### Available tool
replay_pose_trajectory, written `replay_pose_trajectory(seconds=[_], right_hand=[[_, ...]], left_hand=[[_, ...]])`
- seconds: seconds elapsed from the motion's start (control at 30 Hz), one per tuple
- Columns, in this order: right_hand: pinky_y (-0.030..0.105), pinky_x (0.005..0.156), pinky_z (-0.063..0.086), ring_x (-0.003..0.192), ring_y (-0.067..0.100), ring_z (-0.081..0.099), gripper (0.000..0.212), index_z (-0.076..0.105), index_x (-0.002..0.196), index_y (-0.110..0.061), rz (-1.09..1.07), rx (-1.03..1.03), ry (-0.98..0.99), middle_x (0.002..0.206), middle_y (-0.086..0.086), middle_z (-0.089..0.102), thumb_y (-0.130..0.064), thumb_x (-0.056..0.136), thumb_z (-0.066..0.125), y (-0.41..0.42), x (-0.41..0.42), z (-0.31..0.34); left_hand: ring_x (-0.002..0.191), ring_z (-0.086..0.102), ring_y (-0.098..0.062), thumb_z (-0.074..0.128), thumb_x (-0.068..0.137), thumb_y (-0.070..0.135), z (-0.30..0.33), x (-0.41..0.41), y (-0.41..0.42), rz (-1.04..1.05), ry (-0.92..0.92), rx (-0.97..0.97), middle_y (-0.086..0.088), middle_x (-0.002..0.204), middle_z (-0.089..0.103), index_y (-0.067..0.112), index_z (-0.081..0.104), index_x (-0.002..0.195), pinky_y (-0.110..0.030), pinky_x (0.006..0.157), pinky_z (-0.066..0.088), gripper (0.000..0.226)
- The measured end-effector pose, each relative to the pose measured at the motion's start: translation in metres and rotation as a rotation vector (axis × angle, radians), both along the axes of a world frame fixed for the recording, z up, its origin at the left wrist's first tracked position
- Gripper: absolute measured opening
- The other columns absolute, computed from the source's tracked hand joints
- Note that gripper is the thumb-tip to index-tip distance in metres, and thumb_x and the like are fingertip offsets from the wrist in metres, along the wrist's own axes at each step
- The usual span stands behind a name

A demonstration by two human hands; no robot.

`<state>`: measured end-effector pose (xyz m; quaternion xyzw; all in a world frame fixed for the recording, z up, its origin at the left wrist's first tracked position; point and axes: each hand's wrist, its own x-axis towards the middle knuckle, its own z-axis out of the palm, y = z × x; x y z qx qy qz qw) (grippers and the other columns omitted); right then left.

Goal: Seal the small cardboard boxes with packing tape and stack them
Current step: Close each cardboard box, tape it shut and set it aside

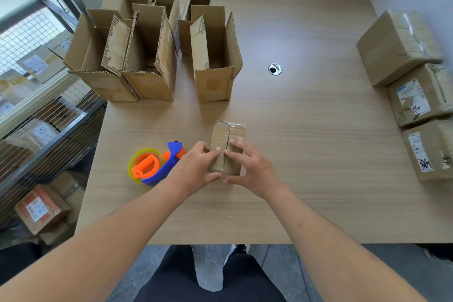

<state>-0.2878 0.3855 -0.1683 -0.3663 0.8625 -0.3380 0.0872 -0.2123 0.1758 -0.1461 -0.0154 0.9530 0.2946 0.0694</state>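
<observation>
Near the front edge of the table [306,130], a little left of its middle, a small cardboard box [228,140] lies flat with its flaps closed and tape along the seam. Both hands are on its near end: the left hand [196,167] grips the left side, thumb at the near end and fingers curled over the top, while the right hand [250,164] grips the right side, fingertips pressing beside the seam. Just left of the left hand lies an orange-and-blue tape dispenser [154,164]. Open empty boxes [152,49] stand upright toward the far left corner. Sealed boxes [414,91] sit along the right edge.
</observation>
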Motion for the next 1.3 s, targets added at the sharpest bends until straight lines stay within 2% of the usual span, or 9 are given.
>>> replay_pose_trajectory(seconds=[0.07, 0.17, 0.37, 0.47, 0.7, 0.83, 0.93, 1.1, 1.3], right_hand=[[0.044, 0.108, 0.049, 0.147, 0.027, 0.040, 0.074, 0.065, 0.136, -0.018, 0.050, 0.002, -0.006, 0.154, 0.006, 0.048, -0.026, 0.068, 0.094, 0.006, -0.003, -0.006], [0.048, 0.111, 0.045, 0.147, 0.032, 0.039, 0.075, 0.063, 0.138, -0.013, 0.091, -0.022, 0.003, 0.155, 0.010, 0.046, -0.015, 0.069, 0.092, 0.006, -0.006, -0.014], [0.045, 0.114, 0.042, 0.147, 0.031, 0.038, 0.072, 0.062, 0.138, -0.010, 0.084, -0.059, 0.042, 0.154, 0.010, 0.048, -0.015, 0.072, 0.090, 0.006, -0.005, -0.024], [0.049, 0.107, 0.049, 0.147, 0.031, 0.038, 0.074, 0.063, 0.138, -0.017, 0.060, -0.019, 0.040, 0.155, 0.006, 0.048, -0.025, 0.070, 0.091, 0.005, -0.004, -0.018], [0.044, 0.108, 0.048, 0.153, 0.016, 0.025, 0.082, 0.052, 0.148, -0.033, 0.180, 0.200, -0.017, 0.164, -0.011, 0.032, -0.026, 0.075, 0.088, 0.015, -0.021, 0.006], [0.037, 0.119, 0.034, 0.154, 0.017, 0.022, 0.078, 0.051, 0.150, -0.027, 0.153, 0.129, -0.026, 0.164, -0.009, 0.031, -0.014, 0.080, 0.084, 0.015, -0.012, -0.002], [0.031, 0.122, 0.025, 0.156, 0.016, 0.018, 0.077, 0.050, 0.150, -0.022, 0.098, 0.097, -0.068, 0.165, -0.010, 0.028, -0.009, 0.082, 0.082, 0.013, -0.005, -0.005], [0.028, 0.123, 0.024, 0.155, 0.007, 0.017, 0.080, 0.059, 0.143, -0.020, -0.013, 0.061, -0.233, 0.163, -0.010, 0.034, -0.040, 0.072, 0.090, 0.002, -0.002, 0.011], [0.040, 0.118, 0.038, 0.153, 0.009, 0.024, 0.066, 0.065, 0.134, -0.021, -0.085, 0.050, -0.179, 0.160, -0.009, 0.040, -0.024, 0.073, 0.091, -0.003, 0.005, 0.004]], left_hand=[[0.086, 0.060, -0.026, 0.091, 0.073, 0.029, -0.001, 0.003, -0.005, -0.050, 0.001, 0.034, -0.010, 0.112, 0.052, 0.016, 0.060, 0.141, -0.041, 0.079, 0.059, 0.076], [0.090, 0.059, -0.021, 0.089, 0.076, 0.022, -0.002, 0.006, -0.016, -0.158, 0.014, 0.033, -0.008, 0.118, 0.051, 0.014, 0.057, 0.144, -0.039, 0.082, 0.058, 0.076], [0.080, 0.061, -0.025, 0.091, 0.072, 0.020, -0.002, 0.006, -0.018, -0.175, 0.089, -0.090, -0.006, 0.106, 0.057, 0.016, 0.064, 0.134, -0.041, 0.064, 0.058, 0.068], [0.080, 0.058, -0.025, 0.094, 0.068, 0.019, 0.001, 0.004, -0.018, -0.196, 0.088, -0.086, -0.007, 0.102, 0.056, 0.015, 0.066, 0.131, -0.042, 0.063, 0.058, 0.070], [0.116, 0.059, -0.033, 0.095, 0.068, 0.026, 0.014, -0.001, -0.023, -0.223, 0.093, -0.197, -0.012, 0.135, 0.052, 0.027, 0.069, 0.129, -0.043, 0.069, 0.062, 0.066], [0.127, 0.059, -0.037, 0.097, 0.064, 0.023, 0.008, 0.003, -0.022, -0.230, 0.104, -0.201, -0.016, 0.142, 0.056, 0.023, 0.074, 0.123, -0.043, 0.080, 0.062, 0.063], [0.125, 0.059, -0.041, 0.097, 0.062, 0.023, 0.005, 0.004, -0.022, -0.223, 0.116, -0.188, -0.016, 0.141, 0.058, 0.023, 0.075, 0.121, -0.047, 0.089, 0.059, 0.063], [0.108, 0.061, -0.036, 0.097, 0.061, 0.035, 0.012, -0.002, -0.022, -0.268, 0.088, -0.210, -0.011, 0.136, 0.060, 0.026, 0.073, 0.124, -0.045, 0.090, 0.057, 0.068], [0.112, 0.060, -0.032, 0.093, 0.069, 0.024, 0.019, -0.001, -0.031, -0.314, 0.090, -0.267, -0.008, 0.141, 0.059, 0.028, 0.063, 0.138, -0.039, 0.098, 0.052, 0.076]])
